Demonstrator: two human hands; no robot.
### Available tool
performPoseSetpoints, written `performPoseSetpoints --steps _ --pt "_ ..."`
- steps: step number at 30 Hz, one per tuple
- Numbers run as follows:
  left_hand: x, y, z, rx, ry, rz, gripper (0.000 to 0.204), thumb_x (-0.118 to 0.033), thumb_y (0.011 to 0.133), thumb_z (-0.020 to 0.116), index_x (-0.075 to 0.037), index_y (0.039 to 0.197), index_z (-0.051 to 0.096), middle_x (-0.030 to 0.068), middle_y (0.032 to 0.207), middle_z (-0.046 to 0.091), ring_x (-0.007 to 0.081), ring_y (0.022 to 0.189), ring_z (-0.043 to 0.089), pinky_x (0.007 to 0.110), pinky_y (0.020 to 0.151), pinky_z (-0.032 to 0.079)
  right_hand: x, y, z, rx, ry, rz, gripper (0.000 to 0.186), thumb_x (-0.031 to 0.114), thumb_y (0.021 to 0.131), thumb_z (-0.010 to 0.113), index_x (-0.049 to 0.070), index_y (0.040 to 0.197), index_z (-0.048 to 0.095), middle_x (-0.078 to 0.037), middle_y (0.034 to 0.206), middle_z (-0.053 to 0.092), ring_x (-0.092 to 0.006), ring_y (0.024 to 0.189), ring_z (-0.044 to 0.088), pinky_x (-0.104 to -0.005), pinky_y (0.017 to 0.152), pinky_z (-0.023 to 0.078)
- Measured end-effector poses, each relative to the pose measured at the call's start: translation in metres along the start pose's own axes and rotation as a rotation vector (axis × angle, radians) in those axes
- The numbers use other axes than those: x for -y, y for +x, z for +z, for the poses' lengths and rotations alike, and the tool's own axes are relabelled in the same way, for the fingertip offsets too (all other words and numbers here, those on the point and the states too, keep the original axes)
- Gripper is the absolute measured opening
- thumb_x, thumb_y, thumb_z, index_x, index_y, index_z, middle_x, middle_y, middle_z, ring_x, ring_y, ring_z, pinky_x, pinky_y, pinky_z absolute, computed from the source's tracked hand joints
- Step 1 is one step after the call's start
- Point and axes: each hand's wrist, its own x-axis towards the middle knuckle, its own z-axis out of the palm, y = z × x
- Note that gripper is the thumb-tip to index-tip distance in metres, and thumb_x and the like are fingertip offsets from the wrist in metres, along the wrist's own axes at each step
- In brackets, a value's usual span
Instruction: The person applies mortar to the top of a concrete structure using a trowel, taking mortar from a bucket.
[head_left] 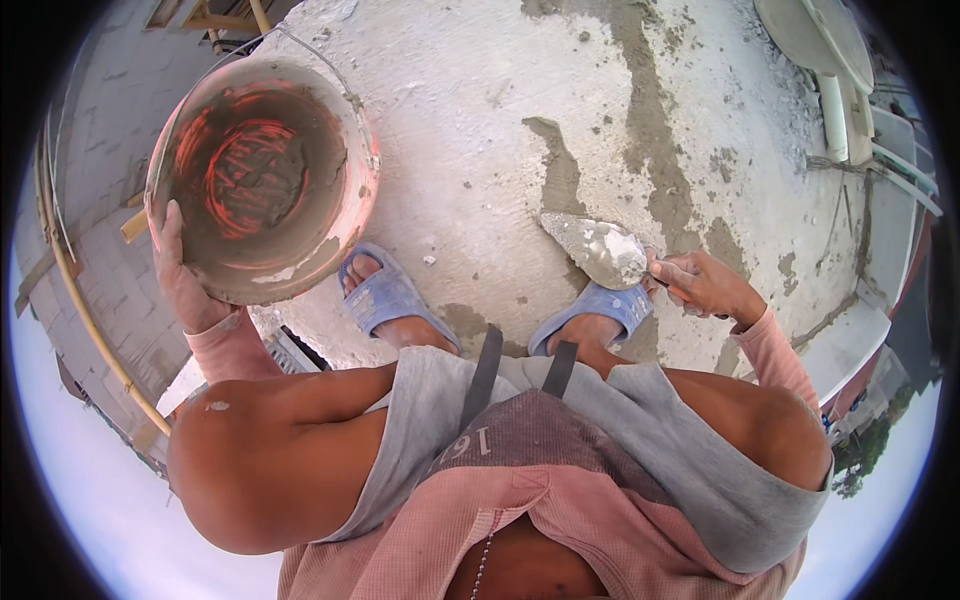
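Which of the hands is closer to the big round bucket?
The left. The left hand is right against the near left side of the bucket. The right hand is well off to the bucket's right, holding a trowel.

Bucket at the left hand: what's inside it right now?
Grey mortar is smeared over the bottom and inner wall of the bucket, with red showing through in streaks. Whatever lies beneath the mortar is covered, and its depth can't be told.

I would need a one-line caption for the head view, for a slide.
Left hand on a mortar-smeared bucket, right hand holding a trowel, with grey streaks on the pale surface.
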Motion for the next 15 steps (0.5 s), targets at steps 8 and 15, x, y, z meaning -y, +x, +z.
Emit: performPoseSetpoints --steps 8,15 --pt "0.026 0.001 0.0 -0.017 -0.093 -0.043 0.045 -0.016 0.105 0.05 -0.004 0.149 0.046 0.0113 0.145 0.054 0.0249 0.133 0.052 0.042 0.113 0.041 0.028 0.011 -0.044 -0.748 -0.785 -0.555 0.037 0.036 0.105 0.053 0.002 0.102 0.068 -0.018 0.091 0.069 -0.0407 0.081 0.066 -0.0458 0.071 0.053" --pt "0.033 0.005 -0.02 -0.018 -0.165 -0.048 0.045 -0.015 0.104 0.052 -0.003 0.147 0.047 0.0111 0.141 0.057 0.0226 0.128 0.056 0.04 0.109 0.045 0.038 0.016 -0.052 -0.922 -0.803 -0.572 0.041 0.039 0.104 0.054 0.0 0.1 0.066 -0.018 0.087 0.067 -0.0363 0.075 0.066 -0.0442 0.069 0.052"
